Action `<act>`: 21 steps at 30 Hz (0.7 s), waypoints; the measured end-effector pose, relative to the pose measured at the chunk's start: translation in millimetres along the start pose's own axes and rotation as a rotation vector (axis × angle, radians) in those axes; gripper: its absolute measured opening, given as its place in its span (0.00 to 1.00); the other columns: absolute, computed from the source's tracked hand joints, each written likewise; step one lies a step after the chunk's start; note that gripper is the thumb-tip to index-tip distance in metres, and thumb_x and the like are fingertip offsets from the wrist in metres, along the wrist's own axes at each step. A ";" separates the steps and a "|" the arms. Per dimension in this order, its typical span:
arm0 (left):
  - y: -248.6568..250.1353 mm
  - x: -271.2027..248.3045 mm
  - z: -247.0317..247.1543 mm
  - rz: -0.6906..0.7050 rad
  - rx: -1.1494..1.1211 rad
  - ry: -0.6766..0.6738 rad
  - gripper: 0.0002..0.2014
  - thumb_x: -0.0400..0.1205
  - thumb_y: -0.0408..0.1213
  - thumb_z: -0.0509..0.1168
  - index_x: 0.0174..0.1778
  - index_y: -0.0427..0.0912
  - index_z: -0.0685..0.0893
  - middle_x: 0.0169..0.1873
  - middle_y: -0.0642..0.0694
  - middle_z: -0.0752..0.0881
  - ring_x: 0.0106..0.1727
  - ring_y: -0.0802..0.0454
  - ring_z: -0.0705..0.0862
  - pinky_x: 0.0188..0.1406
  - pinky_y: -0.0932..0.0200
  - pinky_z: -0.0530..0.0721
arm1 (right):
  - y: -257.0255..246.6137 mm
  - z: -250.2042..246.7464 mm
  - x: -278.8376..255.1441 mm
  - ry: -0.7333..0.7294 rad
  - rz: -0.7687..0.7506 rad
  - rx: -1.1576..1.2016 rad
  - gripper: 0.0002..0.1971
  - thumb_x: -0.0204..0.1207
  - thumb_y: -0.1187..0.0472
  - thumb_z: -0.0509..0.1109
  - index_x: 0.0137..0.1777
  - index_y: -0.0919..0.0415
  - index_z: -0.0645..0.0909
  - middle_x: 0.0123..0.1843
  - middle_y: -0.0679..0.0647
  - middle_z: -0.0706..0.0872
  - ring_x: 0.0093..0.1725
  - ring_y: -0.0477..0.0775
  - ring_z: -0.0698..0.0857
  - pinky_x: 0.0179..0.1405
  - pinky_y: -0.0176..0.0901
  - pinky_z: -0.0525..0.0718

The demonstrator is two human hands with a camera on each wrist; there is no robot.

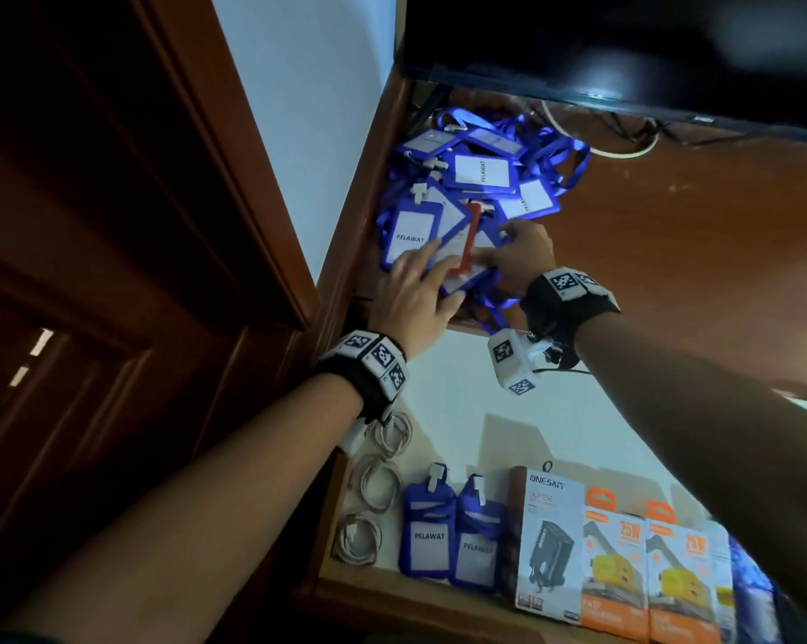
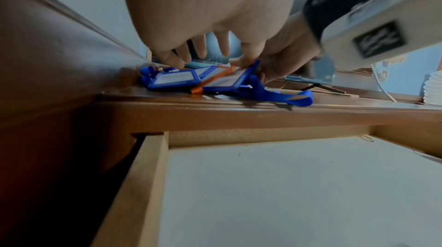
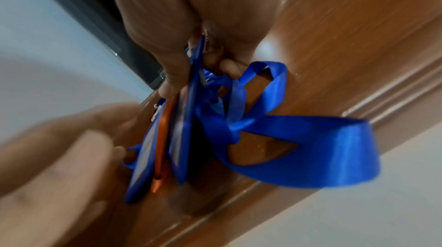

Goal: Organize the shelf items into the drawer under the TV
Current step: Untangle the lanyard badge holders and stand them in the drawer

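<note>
On the shelf (image 1: 671,253) under the TV (image 1: 624,48), beside the dark wooden door frame (image 1: 160,178) at far left, lies a heap of blue badges (image 1: 480,174) marked PELAWAT, tangled in blue lanyards (image 1: 564,155). The left hand (image 1: 415,295) lies on the near edge of the heap with fingers nearly straight and spread, fingertips on a blue badge; the left wrist view shows these fingers (image 2: 172,58) pressing down on the holders, not wrapped round anything. Between the two hands an orange badge (image 1: 469,239) stands tilted among the blue ones. The right hand (image 1: 524,253) grips a small bunch of badges just right of it: in the right wrist view the thumb (image 3: 172,73) and curled fingers pinch a blue holder, with the orange one just beside it and a blue lanyard loop (image 3: 311,147) trailing over the shelf edge. A white cable (image 1: 633,148) curls at the back of the shelf, under the TV.

Below the shelf the drawer (image 1: 554,411) stands open with a pale floor. Along its near side, from the left: three coiled white cables (image 1: 373,485), two blue badges (image 1: 427,532) standing side by side, a grey ONESAM box (image 1: 547,541), then two orange boxes (image 1: 615,574) touching it. At far right something blue and blurred cannot be made out.
</note>
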State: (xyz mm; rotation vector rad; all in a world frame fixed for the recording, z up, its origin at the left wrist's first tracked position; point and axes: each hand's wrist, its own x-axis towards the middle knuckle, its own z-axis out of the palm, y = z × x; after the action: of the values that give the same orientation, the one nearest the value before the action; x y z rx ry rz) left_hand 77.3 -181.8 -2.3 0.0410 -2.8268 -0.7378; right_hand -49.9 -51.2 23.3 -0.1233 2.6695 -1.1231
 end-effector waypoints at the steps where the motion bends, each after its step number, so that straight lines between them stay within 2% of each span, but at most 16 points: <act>1: 0.5 5.0 2.3 -0.007 0.014 -0.046 0.26 0.79 0.53 0.55 0.70 0.47 0.80 0.74 0.42 0.75 0.70 0.36 0.76 0.59 0.41 0.79 | 3.4 -1.7 0.7 0.001 0.020 0.041 0.21 0.64 0.54 0.83 0.55 0.58 0.82 0.50 0.55 0.79 0.49 0.53 0.78 0.46 0.42 0.75; 3: 0.5 11.4 9.4 -0.041 0.068 -0.196 0.34 0.78 0.61 0.40 0.76 0.54 0.72 0.80 0.48 0.67 0.77 0.40 0.66 0.66 0.40 0.73 | 8.8 -9.3 -0.4 0.036 0.078 0.166 0.12 0.62 0.59 0.84 0.39 0.55 0.82 0.42 0.56 0.81 0.42 0.54 0.81 0.41 0.46 0.80; 4: -1.5 13.2 12.9 -0.067 0.092 -0.241 0.37 0.76 0.62 0.34 0.78 0.56 0.68 0.82 0.52 0.62 0.80 0.43 0.62 0.68 0.41 0.70 | 10.8 -14.9 -3.1 0.055 0.116 0.234 0.12 0.61 0.62 0.84 0.35 0.56 0.81 0.40 0.57 0.84 0.39 0.55 0.83 0.38 0.46 0.82; 5: -4.1 13.4 14.9 -0.099 0.105 -0.257 0.40 0.74 0.63 0.31 0.80 0.56 0.65 0.83 0.54 0.59 0.81 0.45 0.58 0.71 0.41 0.68 | 12.9 -20.5 -7.5 0.072 0.155 0.313 0.11 0.60 0.65 0.82 0.34 0.58 0.82 0.39 0.59 0.85 0.36 0.57 0.85 0.33 0.46 0.84; 7: -8.2 13.4 20.0 -0.129 0.120 -0.255 0.42 0.72 0.64 0.28 0.81 0.56 0.64 0.83 0.56 0.57 0.83 0.47 0.53 0.74 0.42 0.64 | 18.7 -36.2 -24.7 0.098 0.188 0.487 0.09 0.62 0.71 0.79 0.34 0.61 0.81 0.34 0.62 0.84 0.30 0.58 0.84 0.23 0.41 0.80; 8: -9.4 13.5 22.1 -0.131 0.126 -0.250 0.42 0.73 0.64 0.28 0.81 0.56 0.63 0.83 0.57 0.56 0.84 0.47 0.52 0.76 0.42 0.62 | 23.2 -43.8 -36.0 0.116 0.197 0.565 0.11 0.63 0.74 0.77 0.32 0.61 0.79 0.31 0.62 0.82 0.27 0.58 0.81 0.20 0.39 0.76; 10: -10.2 13.7 23.4 -0.153 0.127 -0.263 0.39 0.75 0.64 0.32 0.81 0.57 0.63 0.84 0.58 0.55 0.84 0.48 0.49 0.78 0.41 0.60 | 31.1 -57.6 -61.5 0.136 0.223 0.701 0.14 0.64 0.78 0.74 0.29 0.61 0.77 0.28 0.60 0.80 0.28 0.58 0.79 0.23 0.41 0.74; 13: -9.3 17.8 19.9 -0.202 0.138 -0.251 0.31 0.80 0.63 0.45 0.79 0.59 0.65 0.83 0.59 0.56 0.84 0.47 0.50 0.76 0.42 0.57 | 45.2 -75.8 -96.3 0.129 0.245 0.826 0.16 0.66 0.80 0.71 0.28 0.59 0.76 0.26 0.56 0.79 0.31 0.58 0.79 0.30 0.45 0.74; 15: -7.0 20.9 16.9 -0.221 0.100 -0.209 0.29 0.80 0.65 0.55 0.76 0.60 0.70 0.82 0.58 0.60 0.83 0.44 0.55 0.76 0.40 0.56 | 53.2 -88.8 -117.7 0.109 0.211 0.848 0.13 0.67 0.80 0.70 0.33 0.61 0.77 0.29 0.56 0.79 0.32 0.56 0.76 0.32 0.46 0.71; 17: 6.5 20.7 10.7 -0.114 -0.061 -0.065 0.29 0.74 0.67 0.59 0.66 0.56 0.79 0.75 0.54 0.73 0.75 0.45 0.69 0.72 0.43 0.65 | 57.1 -99.4 -138.3 0.095 0.160 0.840 0.11 0.68 0.80 0.69 0.37 0.64 0.77 0.32 0.57 0.78 0.34 0.56 0.76 0.34 0.46 0.72; 18: 18.9 20.0 7.5 -0.064 -0.220 -0.017 0.29 0.71 0.67 0.60 0.60 0.52 0.83 0.66 0.52 0.80 0.67 0.50 0.76 0.67 0.49 0.71 | 58.7 -103.2 -147.0 0.094 0.135 0.832 0.11 0.68 0.80 0.69 0.38 0.64 0.78 0.33 0.57 0.79 0.34 0.55 0.75 0.33 0.44 0.72; 19: 35.7 17.7 2.3 -0.053 -0.413 -0.030 0.28 0.69 0.65 0.62 0.54 0.49 0.84 0.57 0.52 0.83 0.57 0.53 0.81 0.59 0.56 0.74 | 59.7 -106.3 -154.8 0.092 0.109 0.831 0.11 0.68 0.80 0.68 0.39 0.64 0.78 0.33 0.57 0.78 0.34 0.54 0.75 0.31 0.42 0.71; 20: 55.8 14.5 -3.9 -0.070 -0.593 -0.104 0.25 0.67 0.64 0.64 0.49 0.48 0.83 0.49 0.52 0.83 0.47 0.53 0.83 0.51 0.58 0.76 | 60.6 -109.0 -161.3 0.090 0.080 0.832 0.10 0.67 0.80 0.69 0.39 0.64 0.79 0.32 0.57 0.78 0.32 0.53 0.73 0.28 0.40 0.69; 21: 74.9 11.8 -9.0 -0.093 -0.720 -0.215 0.23 0.66 0.63 0.67 0.46 0.49 0.82 0.43 0.52 0.83 0.42 0.52 0.82 0.46 0.57 0.78 | 60.9 -111.9 -167.2 0.085 0.046 0.831 0.10 0.66 0.78 0.69 0.39 0.63 0.78 0.32 0.57 0.76 0.29 0.52 0.72 0.25 0.38 0.67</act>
State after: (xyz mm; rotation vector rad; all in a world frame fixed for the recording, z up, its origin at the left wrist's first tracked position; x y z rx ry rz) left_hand 69.9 -121.7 44.1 -0.0253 -2.5732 -1.8206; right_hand 84.4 97.5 87.0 0.1377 2.0297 -2.1281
